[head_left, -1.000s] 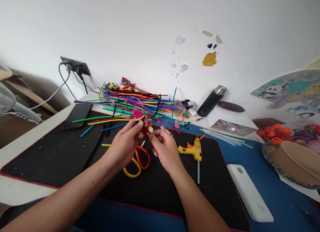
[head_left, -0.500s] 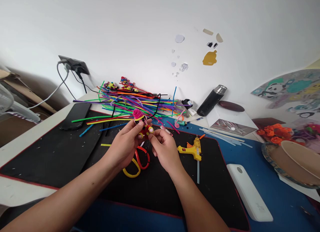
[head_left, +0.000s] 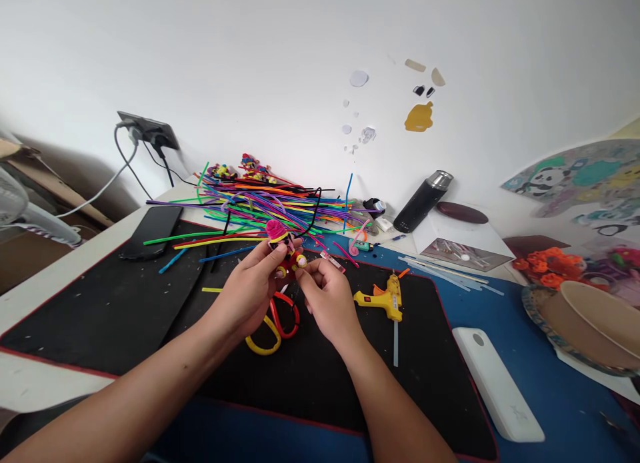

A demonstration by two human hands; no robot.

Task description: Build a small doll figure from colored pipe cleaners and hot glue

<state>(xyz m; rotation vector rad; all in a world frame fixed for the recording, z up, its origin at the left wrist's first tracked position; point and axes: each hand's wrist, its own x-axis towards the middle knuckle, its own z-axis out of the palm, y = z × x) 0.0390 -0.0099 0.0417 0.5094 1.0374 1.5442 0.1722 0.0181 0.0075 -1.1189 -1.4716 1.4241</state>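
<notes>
A small pipe-cleaner doll (head_left: pixel 278 230) with a pink top, a yellow band and a red lower part is held up over the black mat. My left hand (head_left: pixel 255 276) is closed round its left side, thumb across the front. My right hand (head_left: pixel 325 290) pinches at the doll's lower right, beside a round pale-and-yellow end; its fingertips partly hide what they grip. Below the hands lie scissors (head_left: pixel 264 343) with one yellow and one red handle loop, their blades mostly covered. A yellow glue gun (head_left: pixel 385 300) rests on the mat to the right of my right hand.
Loose pipe cleaners (head_left: pixel 270 203) heap along the back, with several small dolls (head_left: pixel 255 166) behind them. A black phone (head_left: pixel 153 231) lies at left. A black flask (head_left: pixel 423 202), clear glue sticks (head_left: pixel 445 273), a white power bank (head_left: pixel 497 383) and a bowl (head_left: pixel 535 316) stand at right.
Both hands keep nearly the same hold on the doll. The doll's pink top sits a touch lower; the view has shifted very slightly.
</notes>
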